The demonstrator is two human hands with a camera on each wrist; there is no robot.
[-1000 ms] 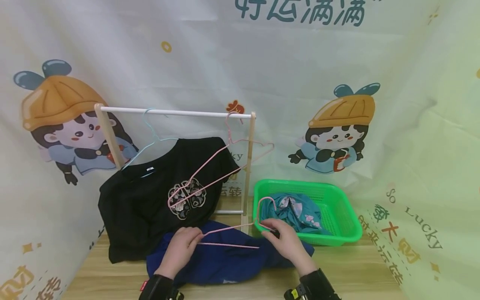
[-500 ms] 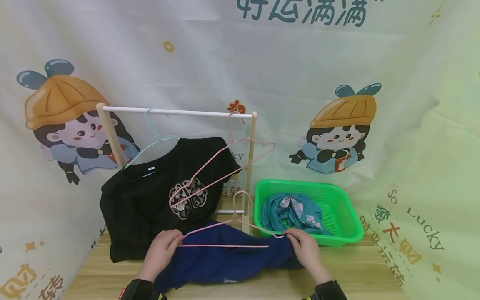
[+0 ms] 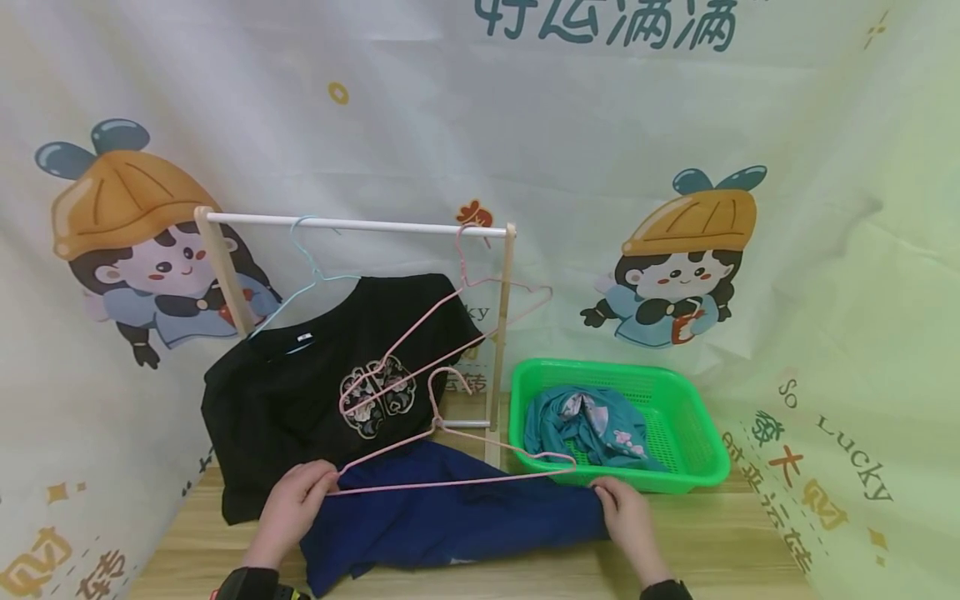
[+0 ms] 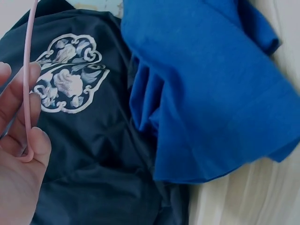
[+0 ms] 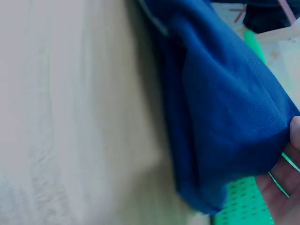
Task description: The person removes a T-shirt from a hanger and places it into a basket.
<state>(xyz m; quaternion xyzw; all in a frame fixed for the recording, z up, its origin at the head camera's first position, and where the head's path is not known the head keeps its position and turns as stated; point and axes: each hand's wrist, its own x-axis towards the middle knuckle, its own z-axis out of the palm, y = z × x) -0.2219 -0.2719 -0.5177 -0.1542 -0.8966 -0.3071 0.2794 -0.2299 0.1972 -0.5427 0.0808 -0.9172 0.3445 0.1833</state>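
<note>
By one end, my left hand point(image 3: 294, 504) holds a pink clothes hanger point(image 3: 457, 482). In the left wrist view the thumb and fingers curl about the hanger's end point(image 4: 28, 117). The hanger's hook points up, and its body stands in front of a folded dark blue garment point(image 3: 465, 525) on the table. My right hand point(image 3: 628, 517) pinches the right corner of that blue garment; the right wrist view shows the thumb point(image 5: 295, 131) on the cloth point(image 5: 234, 108) and fingers behind it. What kind of garment it is cannot be told.
Behind stands a small rack with a white rail point(image 3: 390, 225). A black shirt point(image 3: 270, 433) on a light blue hanger point(image 3: 303, 250) and another pink hanger point(image 3: 462, 258) hang there. Right of it, a green basket point(image 3: 693, 467) holds teal cloth point(image 3: 555, 425). A printed sheet point(image 3: 817, 250) surrounds the table.
My right hand has let go of the pink hanger, moved right and down, and taken the blue garment's corner. My left hand has moved left with the hanger.
</note>
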